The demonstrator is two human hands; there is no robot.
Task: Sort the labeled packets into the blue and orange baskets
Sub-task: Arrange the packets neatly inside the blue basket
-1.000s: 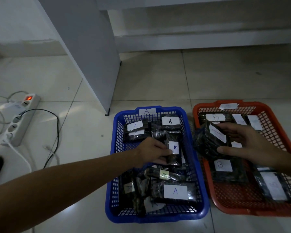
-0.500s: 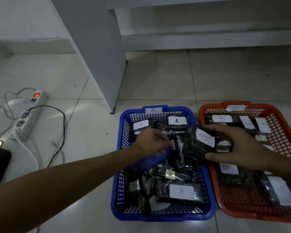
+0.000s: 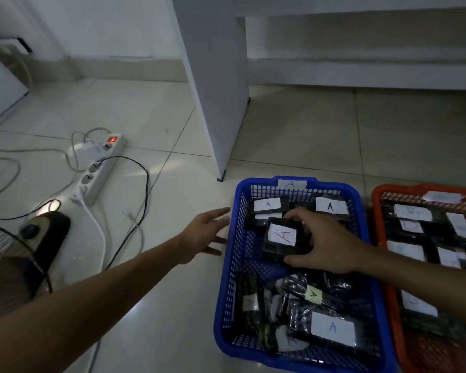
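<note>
Tiled floor (image 3: 293,125), dim light, power strip (image 3: 97,170) at left. Right hand (image 3: 323,243) gripped the red-A packet (image 3: 281,238) by its edges, low inside the blue basket (image 3: 228,265). Left hand (image 3: 202,235) was open, fingers spread, just outside the basket's left wall. To finish well: lay it flat in the bare middle gap, label up, then release. Blue basket held dark packets labeled A at both ends. Orange basket (image 3: 377,200) beside it held labeled packets, lettering too blurred to read.
</note>
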